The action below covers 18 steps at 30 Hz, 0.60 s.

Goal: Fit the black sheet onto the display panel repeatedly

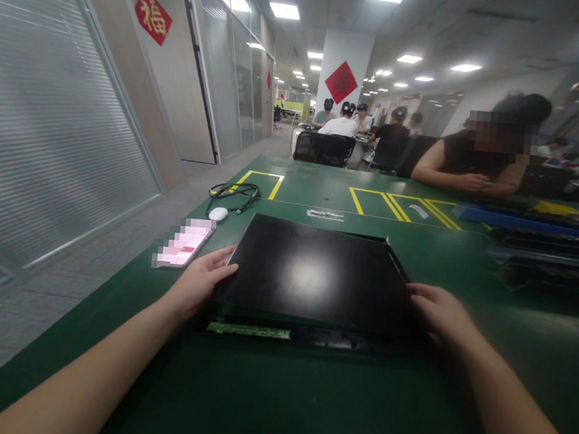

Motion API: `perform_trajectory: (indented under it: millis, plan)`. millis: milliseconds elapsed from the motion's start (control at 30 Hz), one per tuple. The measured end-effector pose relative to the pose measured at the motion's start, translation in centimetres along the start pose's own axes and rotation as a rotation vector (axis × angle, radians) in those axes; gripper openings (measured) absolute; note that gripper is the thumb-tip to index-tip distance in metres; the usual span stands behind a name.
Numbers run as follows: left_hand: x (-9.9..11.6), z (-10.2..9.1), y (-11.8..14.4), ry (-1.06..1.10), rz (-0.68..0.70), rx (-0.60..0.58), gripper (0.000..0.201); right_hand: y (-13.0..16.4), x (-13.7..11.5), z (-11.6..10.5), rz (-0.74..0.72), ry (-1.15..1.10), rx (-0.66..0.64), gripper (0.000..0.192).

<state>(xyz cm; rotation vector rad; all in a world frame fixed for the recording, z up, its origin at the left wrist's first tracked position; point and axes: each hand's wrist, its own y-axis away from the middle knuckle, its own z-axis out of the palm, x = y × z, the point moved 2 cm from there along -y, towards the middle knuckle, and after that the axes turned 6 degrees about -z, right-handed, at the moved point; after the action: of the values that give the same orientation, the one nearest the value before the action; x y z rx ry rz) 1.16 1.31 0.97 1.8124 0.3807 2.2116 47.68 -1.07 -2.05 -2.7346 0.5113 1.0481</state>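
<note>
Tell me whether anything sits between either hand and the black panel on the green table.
Nothing visible does. The left hand grips the black panel's left edge, and the right hand rests at its right edge. The phone lies off to the left, apart.
</note>
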Motion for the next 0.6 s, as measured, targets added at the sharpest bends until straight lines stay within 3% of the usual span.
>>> perform_trajectory:
  millis: [200,367,600]
  plan:
    - [-0.1,-0.2,-0.2,0.008,-0.018,-0.1,0.063,-0.6,0.9,0.6,-0.068,-0.058,-0.005,0.03]
    - [-0.2,-0.4,-0.3,0.026,-0.022,-0.137,0.061,-0.6,1.2,0.8,-0.035,-0.116,-0.054,0.035]
    - [-0.2,-0.1,-0.1,0.023,-0.012,-0.083,0.06,-0.6,1.4,0.8,-0.031,-0.164,-0.052,0.036]
